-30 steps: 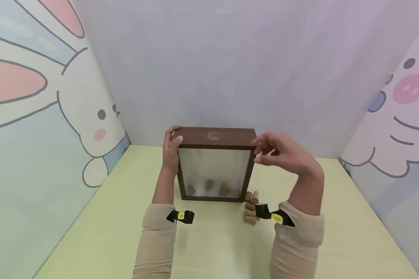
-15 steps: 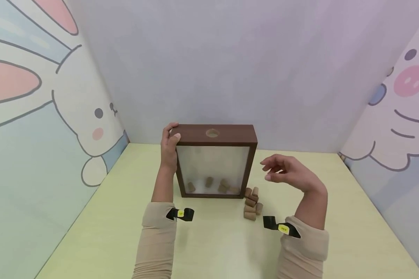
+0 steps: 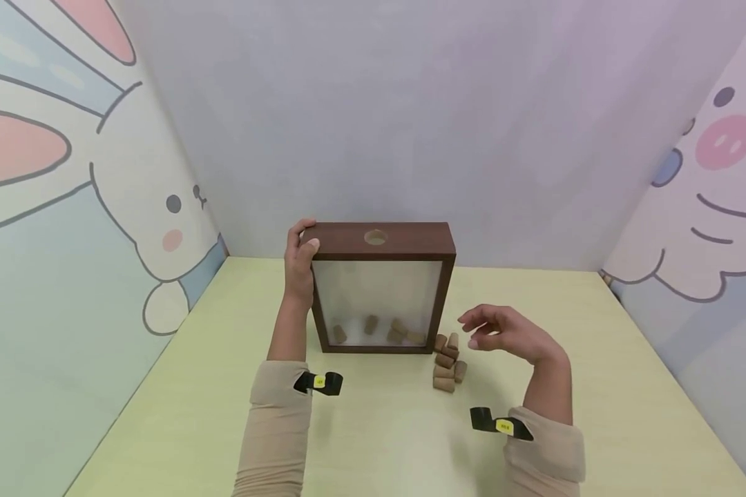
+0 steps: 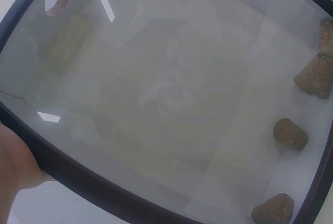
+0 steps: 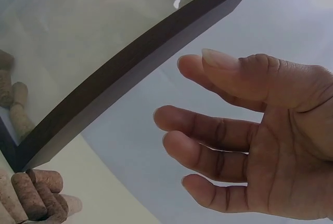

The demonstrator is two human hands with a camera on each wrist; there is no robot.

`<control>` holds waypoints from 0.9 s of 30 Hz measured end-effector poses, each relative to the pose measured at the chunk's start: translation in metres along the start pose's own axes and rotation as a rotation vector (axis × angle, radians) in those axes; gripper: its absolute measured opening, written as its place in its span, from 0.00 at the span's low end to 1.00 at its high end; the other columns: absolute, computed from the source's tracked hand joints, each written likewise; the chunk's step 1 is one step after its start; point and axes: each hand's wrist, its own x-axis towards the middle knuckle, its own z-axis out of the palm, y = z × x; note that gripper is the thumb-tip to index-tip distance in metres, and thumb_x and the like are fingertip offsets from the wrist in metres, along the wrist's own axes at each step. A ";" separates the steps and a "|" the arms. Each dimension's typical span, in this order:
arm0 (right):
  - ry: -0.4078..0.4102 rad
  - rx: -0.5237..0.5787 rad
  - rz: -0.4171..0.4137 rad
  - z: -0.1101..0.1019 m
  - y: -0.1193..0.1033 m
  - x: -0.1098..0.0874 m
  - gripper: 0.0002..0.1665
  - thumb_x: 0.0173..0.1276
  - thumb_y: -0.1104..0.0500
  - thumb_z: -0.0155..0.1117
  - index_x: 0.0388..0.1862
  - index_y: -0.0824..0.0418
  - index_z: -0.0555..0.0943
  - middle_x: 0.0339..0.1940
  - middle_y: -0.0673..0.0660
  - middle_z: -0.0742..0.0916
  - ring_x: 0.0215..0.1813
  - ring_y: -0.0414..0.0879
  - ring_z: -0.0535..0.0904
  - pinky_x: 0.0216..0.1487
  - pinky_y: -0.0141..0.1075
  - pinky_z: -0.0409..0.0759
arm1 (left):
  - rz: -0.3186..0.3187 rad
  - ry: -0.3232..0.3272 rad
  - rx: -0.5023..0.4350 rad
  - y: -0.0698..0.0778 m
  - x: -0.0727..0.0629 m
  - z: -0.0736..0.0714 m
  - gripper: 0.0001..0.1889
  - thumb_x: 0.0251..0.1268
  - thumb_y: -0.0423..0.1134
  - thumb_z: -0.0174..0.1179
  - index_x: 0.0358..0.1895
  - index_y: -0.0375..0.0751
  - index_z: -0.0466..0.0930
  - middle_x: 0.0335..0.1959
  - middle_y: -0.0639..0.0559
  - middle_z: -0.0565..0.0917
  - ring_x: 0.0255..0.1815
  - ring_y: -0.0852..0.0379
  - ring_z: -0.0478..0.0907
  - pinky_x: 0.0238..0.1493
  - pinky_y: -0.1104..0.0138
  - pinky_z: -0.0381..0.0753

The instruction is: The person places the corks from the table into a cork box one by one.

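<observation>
A dark brown wooden shadow box [image 3: 404, 240] with a clear front stands upright, a round hole in its top. My left hand [image 3: 300, 266] grips its upper left corner, thumb in front and fingers over the back. Several corks [image 4: 290, 134] lie inside along the bottom. More corks [image 3: 444, 371] are heaped outside, by the lower right corner. My right hand [image 3: 503, 333] hovers to the right of that heap, touching nothing. In the right wrist view its fingers [image 5: 208, 130] are loosely bent and hold nothing.
The pale yellow-green table [image 3: 373, 428] reaches back to a plain light wall [image 3: 373, 124]. Side panels with a cartoon rabbit [image 3: 155, 186] and a pink-nosed figure [image 3: 715, 207] stand left and right. A black wrist camera [image 3: 500, 423] sits on each cuff.
My right hand has moved down from beside the box's upper right corner towards the loose corks. The left hand keeps its grip on the box, which stays in place.
</observation>
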 end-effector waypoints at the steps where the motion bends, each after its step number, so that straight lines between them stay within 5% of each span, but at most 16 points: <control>1: -0.003 0.007 0.005 0.001 0.003 -0.001 0.19 0.60 0.62 0.66 0.50 0.63 0.77 0.43 0.62 0.81 0.45 0.53 0.78 0.45 0.40 0.76 | 0.001 0.000 0.000 0.003 -0.002 0.001 0.29 0.58 0.41 0.45 0.62 0.29 0.59 0.63 0.43 0.60 0.58 0.57 0.56 0.57 0.60 0.52; 21: -0.020 0.048 0.074 0.017 0.041 -0.009 0.21 0.59 0.64 0.65 0.51 0.67 0.76 0.45 0.68 0.79 0.49 0.62 0.72 0.44 0.37 0.74 | 0.020 -0.009 -0.023 0.005 -0.004 0.001 0.28 0.59 0.40 0.45 0.61 0.29 0.58 0.57 0.48 0.64 0.53 0.56 0.61 0.55 0.61 0.55; 27: -0.032 0.092 0.100 0.021 0.058 -0.009 0.22 0.60 0.66 0.64 0.53 0.73 0.73 0.47 0.72 0.77 0.50 0.63 0.71 0.45 0.38 0.74 | 0.012 -0.012 -0.021 -0.014 0.004 -0.006 0.28 0.59 0.40 0.46 0.62 0.31 0.59 0.61 0.48 0.61 0.57 0.57 0.58 0.56 0.60 0.53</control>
